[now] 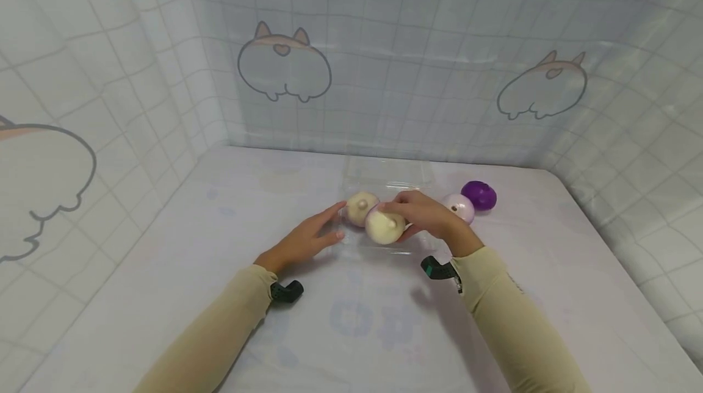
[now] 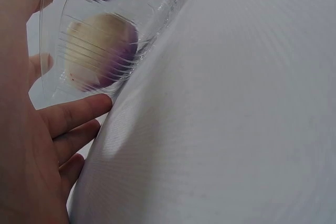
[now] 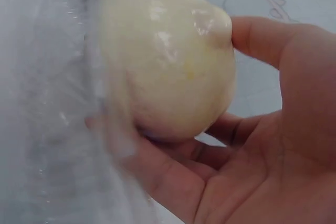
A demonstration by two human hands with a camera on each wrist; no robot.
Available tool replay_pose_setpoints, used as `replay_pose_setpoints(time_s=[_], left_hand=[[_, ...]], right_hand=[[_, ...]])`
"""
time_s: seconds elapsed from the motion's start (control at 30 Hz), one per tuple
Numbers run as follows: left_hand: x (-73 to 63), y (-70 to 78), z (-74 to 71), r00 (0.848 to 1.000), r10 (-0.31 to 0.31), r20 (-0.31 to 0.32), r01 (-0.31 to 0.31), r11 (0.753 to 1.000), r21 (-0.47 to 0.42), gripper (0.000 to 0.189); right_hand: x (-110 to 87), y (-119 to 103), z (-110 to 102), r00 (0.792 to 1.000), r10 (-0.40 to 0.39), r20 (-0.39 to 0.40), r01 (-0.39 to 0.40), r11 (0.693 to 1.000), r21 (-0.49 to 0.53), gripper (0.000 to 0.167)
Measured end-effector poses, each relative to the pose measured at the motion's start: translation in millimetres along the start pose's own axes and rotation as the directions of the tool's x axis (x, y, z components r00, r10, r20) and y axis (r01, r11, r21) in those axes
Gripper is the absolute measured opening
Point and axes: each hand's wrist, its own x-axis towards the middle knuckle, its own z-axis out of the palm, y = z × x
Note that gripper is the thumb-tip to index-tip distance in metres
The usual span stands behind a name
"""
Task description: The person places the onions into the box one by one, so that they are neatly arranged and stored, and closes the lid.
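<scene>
My right hand grips a glossy, round cream vegetable with a stubby nub, turnip-like, over the clear plastic box. In the right wrist view the thumb presses by the nub of this turnip-like vegetable, with fingers curled beneath; the blurred box wall is alongside. A second cream vegetable, purple on its lower side, sits in the box's left part. At the left end of the box my left hand has its fingers extended and thumb apart, with the fingertips right at the wall.
Behind the box its clear lid lies opened out. To the right, a pale pink-purple round vegetable is partly covered by my right hand, and a deep purple one lies beyond it. A tiled-pattern curtain surrounds the white table.
</scene>
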Motion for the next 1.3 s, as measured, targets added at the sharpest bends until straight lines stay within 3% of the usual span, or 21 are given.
replay_pose_setpoints(time_s=[0.17,0.8,1.1,1.3], left_hand=[[-0.6,1.5,-0.1,1.000,0.008,0.002,-0.008,1.000,-0.011,0.072],[-2.1,4.1,-0.9,1.000,-0.007,-0.007,0.006,1.000,-0.009,0.071],[-2.1,1.9,-0.4,1.000,-0.002,-0.009,0.002,1.000,-0.014,0.071],[-2.5,2.1,-1.1,1.000,-0.007,-0.003,0.007,1.000,-0.010,0.071]], right_hand=[[2.1,0,7,0.999,0.017,-0.029,-0.018,0.999,-0.042,0.049],[7.7,-2,23,0.997,0.066,-0.025,-0.069,0.991,-0.111,0.044],[7.7,-4,23,0.997,0.073,-0.029,-0.076,0.984,-0.159,0.046],[5.5,-2,18,0.998,0.056,-0.002,-0.056,0.990,-0.133,0.044]])
